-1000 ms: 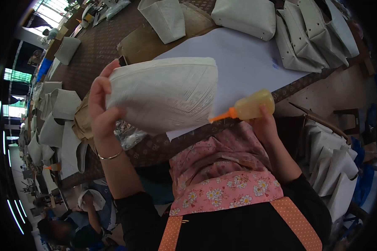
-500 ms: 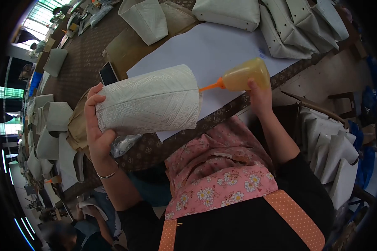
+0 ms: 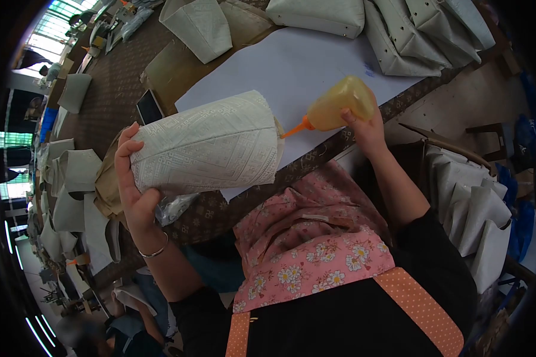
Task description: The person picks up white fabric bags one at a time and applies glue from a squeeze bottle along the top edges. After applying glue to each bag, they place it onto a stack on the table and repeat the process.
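My left hand (image 3: 134,178) grips the far left end of a white embossed bag body (image 3: 208,146), a tube-like piece with a seam along its side. It is held on its side above the table edge, its open end facing right. In my right hand (image 3: 366,128) is a squeeze bottle (image 3: 342,106) of yellowish liquid with an orange nozzle. The bottle is tilted, and the nozzle tip meets the rim of the bag's open end. My right thumb presses on the bottle; the other fingers are mostly hidden behind it.
White paper (image 3: 274,65) covers part of the brown patterned table (image 3: 116,77). A phone (image 3: 150,107) lies behind the bag body. White bags (image 3: 411,38) stand at the back right; more bag pieces (image 3: 80,169) lie left. A box of white pieces (image 3: 470,208) sits right. Another person (image 3: 131,327) is at lower left.
The squeeze bottle has tilted more steeply nozzle-down, its tip shifting slightly down along the bag's rim. The bag body and my left hand have moved slightly left in view.
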`<state>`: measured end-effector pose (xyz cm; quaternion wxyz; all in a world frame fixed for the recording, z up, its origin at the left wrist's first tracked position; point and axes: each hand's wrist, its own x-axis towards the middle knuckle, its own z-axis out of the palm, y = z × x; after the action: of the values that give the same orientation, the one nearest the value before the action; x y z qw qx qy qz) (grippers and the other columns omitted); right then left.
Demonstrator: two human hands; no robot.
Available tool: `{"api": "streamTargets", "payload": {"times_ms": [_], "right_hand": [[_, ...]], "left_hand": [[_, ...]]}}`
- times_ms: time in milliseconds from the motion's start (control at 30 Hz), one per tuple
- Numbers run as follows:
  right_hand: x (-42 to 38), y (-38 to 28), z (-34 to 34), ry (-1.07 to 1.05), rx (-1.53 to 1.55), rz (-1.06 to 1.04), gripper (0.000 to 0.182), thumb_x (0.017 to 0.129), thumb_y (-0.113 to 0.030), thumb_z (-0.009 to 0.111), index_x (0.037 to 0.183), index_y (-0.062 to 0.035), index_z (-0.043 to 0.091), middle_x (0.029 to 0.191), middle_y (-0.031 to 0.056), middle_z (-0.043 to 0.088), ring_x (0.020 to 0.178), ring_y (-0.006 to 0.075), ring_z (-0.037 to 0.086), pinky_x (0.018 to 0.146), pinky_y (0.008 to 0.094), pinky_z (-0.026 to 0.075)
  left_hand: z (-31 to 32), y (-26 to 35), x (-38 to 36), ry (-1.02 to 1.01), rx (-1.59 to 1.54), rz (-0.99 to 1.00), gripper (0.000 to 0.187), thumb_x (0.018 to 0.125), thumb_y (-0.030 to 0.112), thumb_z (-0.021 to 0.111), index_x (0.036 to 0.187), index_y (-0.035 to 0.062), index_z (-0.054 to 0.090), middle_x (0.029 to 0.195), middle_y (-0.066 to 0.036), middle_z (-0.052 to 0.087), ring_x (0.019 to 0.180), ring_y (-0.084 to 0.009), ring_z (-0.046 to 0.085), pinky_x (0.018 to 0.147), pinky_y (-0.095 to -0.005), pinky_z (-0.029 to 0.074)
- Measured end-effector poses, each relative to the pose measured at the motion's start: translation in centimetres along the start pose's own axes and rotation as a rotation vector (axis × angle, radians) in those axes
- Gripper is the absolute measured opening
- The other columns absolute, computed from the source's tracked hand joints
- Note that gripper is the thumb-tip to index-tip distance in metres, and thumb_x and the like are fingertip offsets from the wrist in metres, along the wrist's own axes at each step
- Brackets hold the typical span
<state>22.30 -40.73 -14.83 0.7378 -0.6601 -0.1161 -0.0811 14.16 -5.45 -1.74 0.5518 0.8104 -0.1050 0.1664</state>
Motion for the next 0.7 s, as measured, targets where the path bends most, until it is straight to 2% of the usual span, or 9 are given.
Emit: {"api": "streamTargets", "payload": {"times_ms": [267, 400, 467, 533, 567, 633, 667, 700], "right_hand": [[-2.2, 0.9, -0.3, 0.099, 0.167, 0.191, 0.051, 0.082, -0.024, 0.064, 0.121, -0.0038, 0.039, 0.106, 0.0057, 0.053, 0.097, 0.0145, 0.052, 0.084, 0.0279, 0.043], [-3.6, 1.4, -0.6, 0.142, 0.313, 0.326, 0.051, 0.082, -0.026, 0.063, 0.122, -0.0054, 0.038, 0.11, 0.0069, 0.05, 0.099, 0.0164, 0.052, 0.084, 0.0302, 0.045], [-4.7, 0.8, 0.0, 0.082, 0.39, 0.459, 0.052, 0.084, -0.039, 0.056, 0.122, -0.007, 0.038, 0.114, 0.0083, 0.05, 0.107, 0.022, 0.05, 0.088, 0.0365, 0.043], [-5.5, 0.1, 0.4, 0.034, 0.466, 0.477, 0.054, 0.084, -0.043, 0.054, 0.122, -0.0074, 0.038, 0.115, 0.0086, 0.049, 0.108, 0.0224, 0.05, 0.088, 0.0365, 0.043], [-5.6, -0.2, 0.6, -0.013, 0.542, 0.496, 0.057, 0.084, -0.047, 0.052, 0.122, -0.0078, 0.038, 0.117, 0.0089, 0.049, 0.108, 0.0228, 0.051, 0.089, 0.0365, 0.043], [-5.3, -0.3, 0.6, 0.034, 0.601, 0.51, 0.057, 0.084, -0.048, 0.051, 0.123, -0.0079, 0.038, 0.118, 0.0089, 0.049, 0.109, 0.0229, 0.05, 0.09, 0.0366, 0.043], [-5.3, -0.4, 0.5, 0.089, 0.657, 0.524, 0.058, 0.084, -0.05, 0.05, 0.123, -0.008, 0.037, 0.119, 0.0089, 0.049, 0.11, 0.0229, 0.05, 0.09, 0.0368, 0.042], [-5.1, -0.5, 0.2, 0.089, 0.658, 0.527, 0.058, 0.084, -0.05, 0.05, 0.123, -0.008, 0.037, 0.119, 0.0089, 0.049, 0.11, 0.0229, 0.05, 0.09, 0.0368, 0.042]], "left_hand": [[-0.2, 0.1, -0.2, 0.011, 0.043, 0.028, 0.072, 0.041, 0.009, 0.041, 0.113, 0.0029, 0.046, 0.13, -0.016, 0.036, 0.126, -0.028, 0.029, 0.104, -0.0392, 0.018], [-0.1, 1.5, -0.6, 0.022, 0.2, 0.005, 0.076, 0.042, 0.007, 0.041, 0.117, 0.0014, 0.047, 0.128, -0.015, 0.039, 0.122, -0.0276, 0.034, 0.103, -0.0383, 0.022], [-0.6, 2.3, -1.0, 0.04, 0.3, 0.0, 0.076, 0.042, 0.006, 0.042, 0.118, 0.0011, 0.047, 0.125, -0.014, 0.041, 0.12, -0.0274, 0.037, 0.102, -0.0381, 0.024], [-1.5, 3.1, -1.4, -0.049, 0.567, 0.023, 0.067, 0.045, 0.003, 0.05, 0.112, 0.0008, 0.05, 0.116, -0.014, 0.045, 0.115, -0.0273, 0.042, 0.099, -0.0384, 0.031], [-1.6, 3.0, -1.9, -0.045, 0.571, 0.022, 0.067, 0.045, 0.003, 0.05, 0.112, 0.0008, 0.05, 0.116, -0.014, 0.045, 0.115, -0.0273, 0.042, 0.099, -0.0384, 0.031], [-1.4, 1.9, -3.1, 0.067, 0.712, 0.175, 0.053, 0.052, 0.004, 0.064, 0.103, 0.0028, 0.049, 0.104, -0.013, 0.044, 0.111, -0.0304, 0.044, 0.093, -0.0396, 0.036], [-0.9, 1.3, -4.0, 0.068, 0.714, 0.173, 0.053, 0.052, 0.004, 0.064, 0.103, 0.0028, 0.049, 0.104, -0.013, 0.044, 0.111, -0.0304, 0.044, 0.093, -0.0396, 0.036], [-0.1, 0.5, -5.0, 0.17, 0.67, 0.235, 0.046, 0.057, 0.009, 0.068, 0.098, 0.004, 0.046, 0.103, -0.012, 0.041, 0.11, -0.0324, 0.044, 0.092, -0.0414, 0.036]]}}
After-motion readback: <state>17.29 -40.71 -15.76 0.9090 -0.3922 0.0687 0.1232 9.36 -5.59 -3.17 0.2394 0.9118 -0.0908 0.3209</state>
